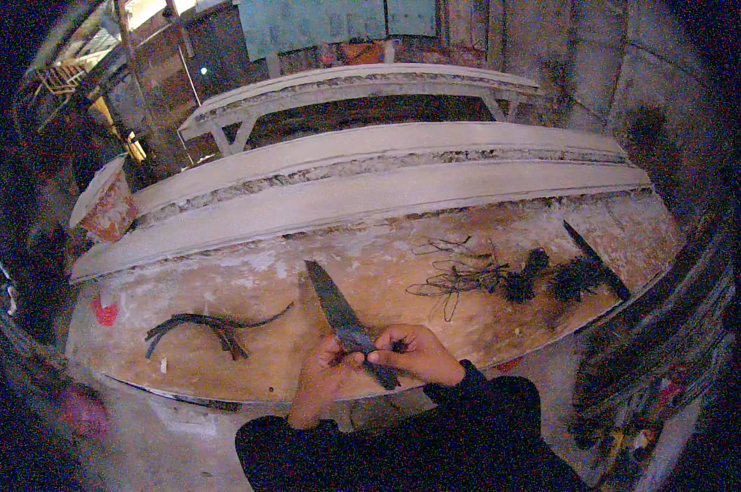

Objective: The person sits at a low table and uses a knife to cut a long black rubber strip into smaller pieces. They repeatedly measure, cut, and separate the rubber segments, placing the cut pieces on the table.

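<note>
Dark tapered strip [334,303], head view: the piece lay obliquely over the near edge of the worktable [370,238], its broad upper end pointing away from the person and its lower end reaching between the wrists. The left hand [323,365] was closed, with thumb and fingers pinching the strip near its lower part. The right hand [420,353] was curled closed beside it, thumb tip at the strip's edge; a small dark piece [399,346] showed between its fingers, too blurred to identify. Both thumbs nearly met over the strip. On the table to the left lay several narrow curved dark strips [215,321] and, farther left, a red patch [106,312]. To the right were tangled thin cords [452,279], dark clumps [579,279] and a long dark bar [593,256]. Behind the table stood a pale bench [362,82].
</note>
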Action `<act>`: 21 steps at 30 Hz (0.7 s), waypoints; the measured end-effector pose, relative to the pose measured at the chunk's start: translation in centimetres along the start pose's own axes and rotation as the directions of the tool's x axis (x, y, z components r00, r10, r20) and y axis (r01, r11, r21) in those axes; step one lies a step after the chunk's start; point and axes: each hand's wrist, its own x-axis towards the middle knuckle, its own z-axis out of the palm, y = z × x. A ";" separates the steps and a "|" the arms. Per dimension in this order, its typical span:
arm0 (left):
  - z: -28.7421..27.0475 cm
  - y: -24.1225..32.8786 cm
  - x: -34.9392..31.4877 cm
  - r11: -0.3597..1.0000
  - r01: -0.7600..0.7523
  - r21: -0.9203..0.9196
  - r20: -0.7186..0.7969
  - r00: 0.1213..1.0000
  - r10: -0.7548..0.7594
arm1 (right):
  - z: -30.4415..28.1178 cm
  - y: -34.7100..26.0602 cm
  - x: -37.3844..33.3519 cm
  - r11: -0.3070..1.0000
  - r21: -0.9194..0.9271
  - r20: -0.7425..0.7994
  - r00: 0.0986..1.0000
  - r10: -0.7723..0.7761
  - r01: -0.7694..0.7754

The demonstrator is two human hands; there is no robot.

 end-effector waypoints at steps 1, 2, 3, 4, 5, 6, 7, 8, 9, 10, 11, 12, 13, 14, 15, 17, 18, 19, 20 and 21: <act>-0.1 -0.1 0.0 1.000 0.005 -0.010 -0.005 1.000 -0.005 | 0.0 -0.1 0.0 1.000 -0.025 -0.011 1.000 0.013 -0.013; 0.0 -0.4 0.1 0.997 -0.016 -0.076 -0.002 1.000 0.016 | 0.0 -0.1 0.0 0.999 -0.027 -0.014 1.000 -0.017 0.017; 0.1 -0.5 0.3 0.992 -0.036 -0.122 -0.009 0.999 0.035 | 0.0 -0.2 0.0 0.998 -0.059 -0.022 1.000 -0.018 0.016; 0.1 -0.6 0.2 0.984 -0.057 -0.168 -0.018 0.998 0.055 | 0.0 -0.3 -0.1 0.995 -0.099 -0.028 0.999 -0.036 0.033; 0.1 -0.6 0.2 0.978 -0.042 -0.205 -0.006 0.999 0.042 | 0.0 -0.4 -0.2 0.998 -0.063 -0.025 1.000 0.002 -0.003; 0.1 -0.5 0.2 0.970 -0.028 -0.240 0.006 1.000 0.030 | 0.0 -0.5 -0.3 0.999 -0.034 -0.021 1.000 0.023 -0.023; 0.0 -0.4 0.0 0.961 -0.013 -0.275 0.019 1.000 0.018 | 0.1 -0.5 -0.4 0.999 -0.005 -0.018 0.999 0.044 -0.044; 0.1 -0.2 0.0 0.960 -0.008 -0.278 0.005 1.000 0.009 | 0.1 -0.5 -0.3 0.999 -0.040 -0.002 1.000 -0.004 0.004; 0.1 0.0 0.1 0.960 -0.003 -0.281 -0.007 1.000 0.001 | 0.2 -0.4 -0.2 0.996 -0.075 0.014 0.999 -0.052 0.053; 0.1 0.2 0.0 0.959 0.002 -0.284 -0.018 1.000 -0.007 | 0.3 -0.4 -0.1 0.988 -0.125 0.030 0.995 -0.090 0.093; 0.1 0.4 0.0 0.958 0.005 -0.286 -0.038 0.999 -0.016 | 0.3 -0.3 -0.1 0.988 -0.112 0.043 0.994 -0.101 0.106; 0.2 0.5 0.0 0.958 0.008 -0.288 -0.057 0.998 -0.025 | 0.4 -0.3 0.0 0.987 -0.115 0.054 0.993 -0.103 0.109; 0.2 0.6 -0.1 0.957 0.011 -0.290 -0.075 0.997 -0.034 | 0.3 -0.3 0.0 0.987 -0.118 0.065 0.992 -0.105 0.112; 0.3 0.6 0.0 0.958 -0.001 -0.287 -0.088 0.996 -0.025 | 0.3 -0.3 0.0 0.989 -0.130 0.047 0.997 -0.066 0.071; 0.3 0.5 0.0 0.959 -0.012 -0.283 -0.101 0.995 -0.017 | 0.2 -0.4 -0.1 0.989 -0.142 0.028 0.999 -0.026 0.030; 0.4 0.2 0.1 0.958 -0.035 -0.286 -0.072 0.997 0.015 | 0.0 -0.6 -0.3 0.994 -0.094 0.005 0.999 0.047 -0.047; 0.3 0.0 0.2 0.955 -0.046 -0.293 -0.031 0.999 0.038 | -0.1 -0.7 -0.3 0.996 -0.035 0.005 0.997 0.082 -0.082; 0.3 -0.2 0.2 0.952 -0.056 -0.300 0.010 0.998 0.061 | -0.1 -0.7 -0.4 0.993 0.024 0.007 0.993 0.116 -0.117; 0.2 -0.3 0.2 0.957 -0.060 -0.284 0.016 0.998 0.067 | -0.1 -0.7 -0.3 0.996 -0.004 0.006 0.996 0.088 -0.088; 0.2 -0.5 0.3 0.961 -0.064 -0.268 0.022 0.997 0.073 | -0.1 -0.6 -0.2 0.998 -0.032 0.006 0.998 0.059 -0.059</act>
